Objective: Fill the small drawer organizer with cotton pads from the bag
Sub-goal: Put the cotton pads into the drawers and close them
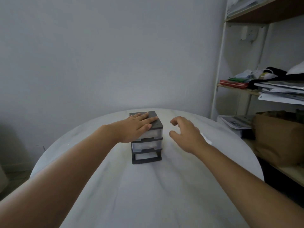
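A small drawer organizer (146, 145) with a dark grey frame and three clear drawers stands near the far middle of a round white table (148, 195). My left hand (137, 126) lies flat on its top, fingers spread, holding nothing. Just right of the organizer, my right hand (185, 134) hovers over the table with fingers curled apart and empty. A bit of white material (207, 139) shows behind my right wrist; I cannot tell whether it is the bag of cotton pads. All three drawers look pushed in.
A shelf unit (263, 89) stands to the right with stacked papers, a black strap bag and a brown paper bag (278, 137). A plain wall lies behind the table. The table's right edge runs close to the shelves.
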